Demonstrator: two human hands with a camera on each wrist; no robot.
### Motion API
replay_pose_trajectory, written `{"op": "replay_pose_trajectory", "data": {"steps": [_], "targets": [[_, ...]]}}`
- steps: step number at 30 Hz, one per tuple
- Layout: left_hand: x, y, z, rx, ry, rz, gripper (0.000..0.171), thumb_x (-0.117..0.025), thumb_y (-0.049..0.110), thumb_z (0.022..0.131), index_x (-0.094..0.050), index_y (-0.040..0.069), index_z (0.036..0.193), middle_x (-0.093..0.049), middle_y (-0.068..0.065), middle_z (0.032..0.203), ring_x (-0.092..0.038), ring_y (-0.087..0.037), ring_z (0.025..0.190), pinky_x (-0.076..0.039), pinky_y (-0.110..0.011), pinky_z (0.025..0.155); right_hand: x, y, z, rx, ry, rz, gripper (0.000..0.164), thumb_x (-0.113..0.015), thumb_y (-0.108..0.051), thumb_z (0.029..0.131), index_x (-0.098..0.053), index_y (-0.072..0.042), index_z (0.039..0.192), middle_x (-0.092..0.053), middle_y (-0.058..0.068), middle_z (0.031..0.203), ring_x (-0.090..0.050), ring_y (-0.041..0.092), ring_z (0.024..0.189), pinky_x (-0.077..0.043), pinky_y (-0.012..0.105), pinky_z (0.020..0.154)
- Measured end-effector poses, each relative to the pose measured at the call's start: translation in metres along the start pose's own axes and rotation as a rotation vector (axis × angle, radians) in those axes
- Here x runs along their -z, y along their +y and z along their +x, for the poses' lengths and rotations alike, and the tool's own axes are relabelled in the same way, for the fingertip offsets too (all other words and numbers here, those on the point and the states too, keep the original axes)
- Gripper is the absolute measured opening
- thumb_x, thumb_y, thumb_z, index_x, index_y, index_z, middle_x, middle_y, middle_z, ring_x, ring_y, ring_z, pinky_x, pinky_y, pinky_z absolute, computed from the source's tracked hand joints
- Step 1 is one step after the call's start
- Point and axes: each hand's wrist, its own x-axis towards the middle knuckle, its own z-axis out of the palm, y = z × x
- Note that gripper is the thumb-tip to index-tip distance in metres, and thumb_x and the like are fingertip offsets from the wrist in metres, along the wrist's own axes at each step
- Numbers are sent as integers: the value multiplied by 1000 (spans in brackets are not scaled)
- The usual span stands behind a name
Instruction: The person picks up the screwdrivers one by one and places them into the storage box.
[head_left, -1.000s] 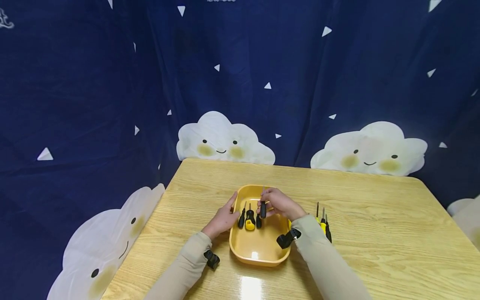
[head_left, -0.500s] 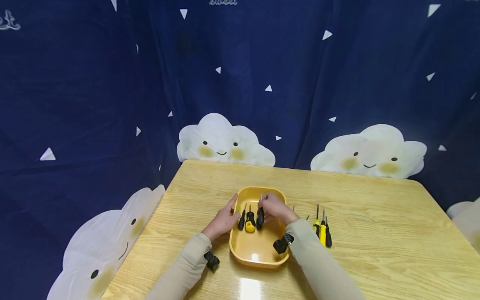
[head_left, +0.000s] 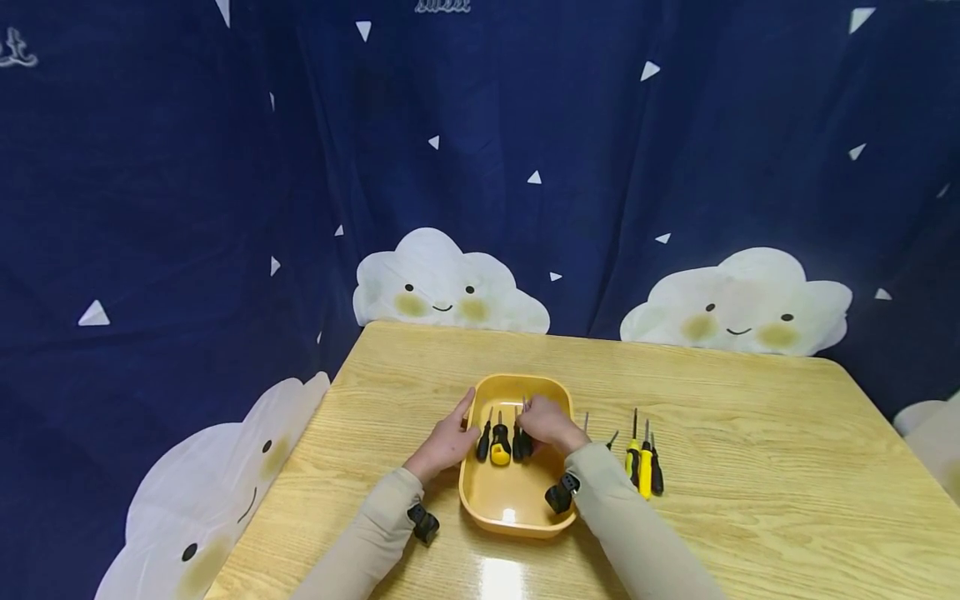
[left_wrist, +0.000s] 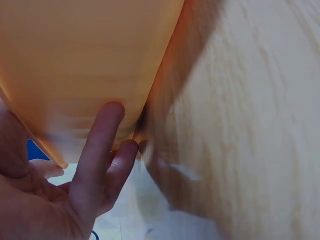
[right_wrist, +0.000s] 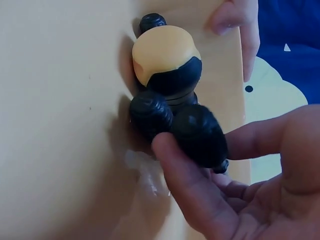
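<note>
In the head view, the left hand (head_left: 446, 437) is straddling the left wall of the orange tray (head_left: 495, 500), thumb inside, while the right hand (head_left: 547, 421) is reaching across the right wall, holding a black screwdriver (head_left: 527, 445) inside the tray. In the left wrist view, fingers are stretching nearly straight along the outer wall. In the right wrist view, thumb and fingers are pinching the black handle just beside a neighbouring screwdriver (right_wrist: 150, 115).

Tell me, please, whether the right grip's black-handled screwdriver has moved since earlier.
Yes: the screwdriver sits lower in the head view, relative to the orange rectangular plastic bin.
</note>
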Motion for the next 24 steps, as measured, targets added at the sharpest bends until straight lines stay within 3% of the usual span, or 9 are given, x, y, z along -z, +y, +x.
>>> {"op": "replay_pose_trajectory", "data": {"steps": [7,24], "targets": [[0,0,-1,-8,-6,-5,70,-46,11,94,-11,24,154,-58,-22,114,-65,-24,78,-56,-32,59,-2,2,1,-4,-7,-39,13,-53,-2,83,-54,1,71,-61,13,60,-62,25,46,-52,32,43],[0,-2,0,-6,3,10,69,-46,11,94,-13,22,154,-58,-22,116,-65,-21,75,-56,-31,58,-1,1,-2,-10,-30,-39,16,-49,0,82,-59,4,70,-62,14,59,-62,24,46,-53,32,43]]}}
